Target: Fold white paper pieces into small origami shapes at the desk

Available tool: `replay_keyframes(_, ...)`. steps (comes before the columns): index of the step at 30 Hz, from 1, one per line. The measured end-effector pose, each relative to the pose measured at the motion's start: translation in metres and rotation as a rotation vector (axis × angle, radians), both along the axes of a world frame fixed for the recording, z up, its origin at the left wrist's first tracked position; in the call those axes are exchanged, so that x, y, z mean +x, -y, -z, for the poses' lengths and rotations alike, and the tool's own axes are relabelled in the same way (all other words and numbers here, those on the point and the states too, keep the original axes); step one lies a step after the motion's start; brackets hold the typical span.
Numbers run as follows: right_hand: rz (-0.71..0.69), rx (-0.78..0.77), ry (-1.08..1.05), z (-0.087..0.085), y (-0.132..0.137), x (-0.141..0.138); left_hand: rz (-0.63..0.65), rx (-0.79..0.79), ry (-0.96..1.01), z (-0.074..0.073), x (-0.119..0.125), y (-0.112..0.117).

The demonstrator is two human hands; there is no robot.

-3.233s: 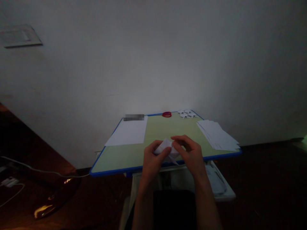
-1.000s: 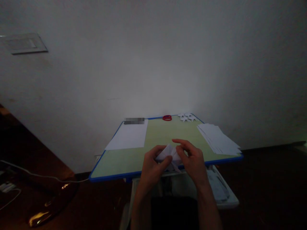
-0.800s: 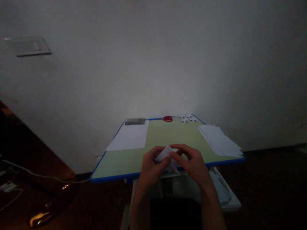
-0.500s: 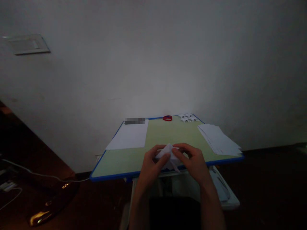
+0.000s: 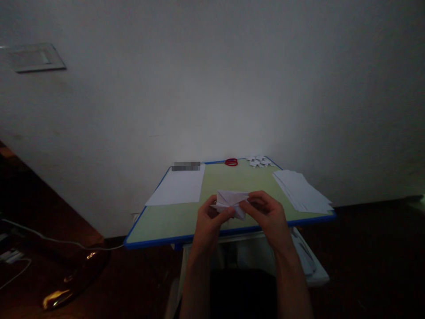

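A folded piece of white paper (image 5: 232, 198) with creased, pointed flaps is held up between both hands, above the near edge of the green table (image 5: 172, 223). My left hand (image 5: 211, 220) pinches its left side, thumb in front and fingers behind. On the other side my right hand (image 5: 267, 212) grips it, the thumb pressed on the front and the index finger at the upper right corner. Some fingertips are hidden behind the paper.
On the table's left lies a white sheet (image 5: 181, 186), a blurred dark object (image 5: 186, 166) at its top. Red-handled scissors (image 5: 231, 162) and several small folded paper pieces (image 5: 259, 161) lie along the back. Loose white sheets (image 5: 302, 191) rest at the right. An open drawer (image 5: 314, 261) is below.
The folded paper has been turned in my hands: a wide creased face with side points now shows where a single peak stood up. Both hands have risen slightly.
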State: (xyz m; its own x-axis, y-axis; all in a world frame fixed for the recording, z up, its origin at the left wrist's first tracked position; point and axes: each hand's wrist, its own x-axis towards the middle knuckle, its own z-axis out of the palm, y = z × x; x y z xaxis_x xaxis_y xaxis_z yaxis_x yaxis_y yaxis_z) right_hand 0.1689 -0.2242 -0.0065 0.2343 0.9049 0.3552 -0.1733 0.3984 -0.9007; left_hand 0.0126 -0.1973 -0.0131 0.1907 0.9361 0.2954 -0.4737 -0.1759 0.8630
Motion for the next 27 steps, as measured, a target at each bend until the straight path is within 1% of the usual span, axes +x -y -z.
replay_keyframes(3,-0.054,0.031,0.038,0.002,0.0,0.0,-0.047,-0.012,0.041,0.002,0.0,-0.002)
replay_keyframes(8,-0.11,0.05,0.177,0.003,0.001,0.001,-0.103,-0.012,-0.017,0.004,0.0,-0.005)
replay_keyframes(13,-0.059,0.071,0.308,0.005,0.001,0.004,-0.197,0.028,-0.121,0.004,0.002,-0.005)
replay_keyframes(16,0.012,0.128,0.415,0.007,0.002,0.008,-0.261,0.025,-0.17,0.003,0.003,-0.004)
replay_keyframes(19,0.074,0.231,0.515,0.007,0.004,0.013,-0.264,0.006,-0.175,0.002,0.003,-0.002)
replay_keyframes(23,0.076,0.355,0.592,0.004,0.005,0.016,-0.254,0.007,-0.166,-0.001,0.003,0.001)
replay_keyframes(27,0.118,0.387,0.582,0.0,0.006,0.013,-0.216,0.007,-0.131,-0.004,0.003,0.005)
